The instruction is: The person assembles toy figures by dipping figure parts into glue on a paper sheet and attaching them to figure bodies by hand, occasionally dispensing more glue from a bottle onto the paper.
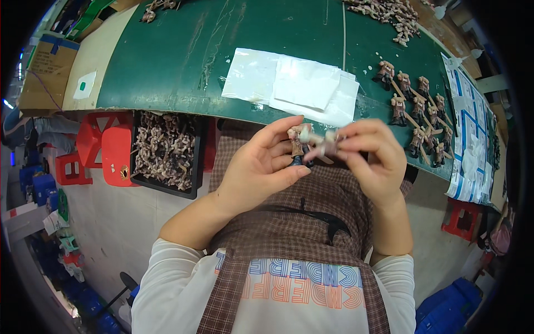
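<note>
My left hand [258, 164] is curled around a small painted figurine [297, 146] with a pale upper body, brownish middle and dark legs. The fingers support it from behind and the thumb lies near its feet. Close on its right, my right hand [378, 158] pinches a small pale and pinkish piece [328, 146] between thumb and fingers. Motion smears this piece, so its exact shape is unclear. It is right beside the figurine; whether the two touch I cannot tell. Both hands are raised above my brown checked apron [289, 222], near the table's front edge.
Several similar figurines [399, 108] stand in rows at the right of the green table [194, 61]. White paper sheets [306, 83] lie ahead of my hands. A heap of pieces [389, 16] is at the far right. A black crate [192, 192] full of parts is by a red stool [115, 158].
</note>
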`<act>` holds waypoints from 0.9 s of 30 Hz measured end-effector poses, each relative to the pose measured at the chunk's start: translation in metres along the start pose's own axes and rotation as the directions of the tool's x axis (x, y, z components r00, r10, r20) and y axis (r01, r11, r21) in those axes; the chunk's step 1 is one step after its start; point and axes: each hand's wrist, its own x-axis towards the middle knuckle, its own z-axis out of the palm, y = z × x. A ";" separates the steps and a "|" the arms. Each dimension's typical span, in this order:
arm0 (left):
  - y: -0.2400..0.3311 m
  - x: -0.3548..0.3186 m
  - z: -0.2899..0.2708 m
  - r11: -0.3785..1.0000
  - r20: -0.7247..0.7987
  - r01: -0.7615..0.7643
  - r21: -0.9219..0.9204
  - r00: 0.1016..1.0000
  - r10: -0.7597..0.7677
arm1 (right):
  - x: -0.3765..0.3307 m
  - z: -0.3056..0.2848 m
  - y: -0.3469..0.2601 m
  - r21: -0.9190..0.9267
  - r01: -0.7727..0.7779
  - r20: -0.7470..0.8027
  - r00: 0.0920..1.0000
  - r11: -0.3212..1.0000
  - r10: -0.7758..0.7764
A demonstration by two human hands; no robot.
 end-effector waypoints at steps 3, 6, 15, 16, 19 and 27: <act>0.001 0.000 0.003 1.000 0.021 0.023 0.008 1.000 -0.023 | -0.008 0.001 -0.006 -0.019 0.034 0.067 0.997 0.999 -0.032; 0.001 0.000 0.003 1.000 0.043 0.028 -0.006 0.999 -0.028 | -0.012 0.002 -0.006 -0.031 0.065 0.102 0.993 0.997 -0.061; -0.001 0.000 0.008 0.999 0.072 0.031 0.011 0.997 -0.031 | -0.017 0.000 -0.006 -0.116 0.068 0.096 0.994 0.991 -0.057; -0.002 0.000 0.008 0.999 0.072 0.031 0.011 0.997 -0.032 | -0.018 0.000 -0.005 -0.126 0.077 0.083 0.994 0.989 -0.067; -0.002 0.000 0.007 0.999 0.091 0.042 0.003 0.995 -0.042 | -0.019 0.000 -0.007 -0.152 0.099 0.071 0.993 0.983 -0.089; -0.005 0.000 -0.001 0.996 0.193 -0.088 -0.022 0.977 0.090 | -0.025 -0.001 -0.016 -0.167 0.184 0.073 0.982 0.969 -0.174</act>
